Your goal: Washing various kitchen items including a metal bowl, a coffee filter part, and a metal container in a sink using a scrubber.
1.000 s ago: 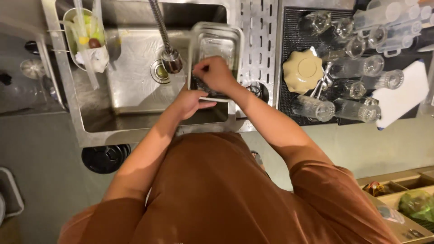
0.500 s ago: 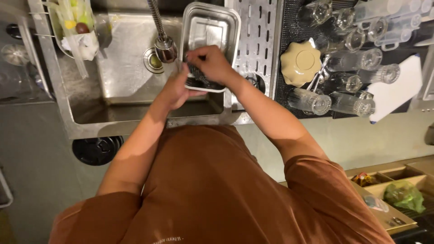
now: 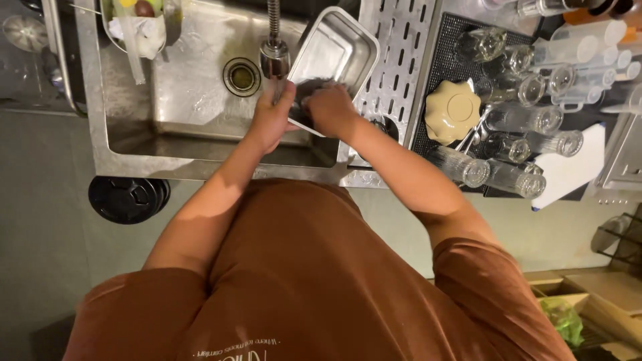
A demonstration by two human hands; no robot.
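Note:
A rectangular steel tray (image 3: pixel 338 50) leans tilted in the steel sink (image 3: pixel 194 87), just right of the faucet head (image 3: pixel 273 60). My left hand (image 3: pixel 271 120) grips the tray's near left edge. My right hand (image 3: pixel 329 110) presses a dark scrubbing pad (image 3: pixel 309 90) against the tray's inner bottom; most of the pad is hidden under my fingers.
A round drain (image 3: pixel 241 76) sits left of the faucet. A strainer basket with scraps (image 3: pixel 137 23) hangs at the sink's far left. Right of the sink are a perforated drainboard (image 3: pixel 394 60), a black mat with several glasses (image 3: pixel 515 120), a beige scalloped dish (image 3: pixel 453 111) and a white board (image 3: pixel 568 170).
The view shifted so the sink sits higher. The tray tilted with its far end to the right, and both hands moved closer together at its near edge.

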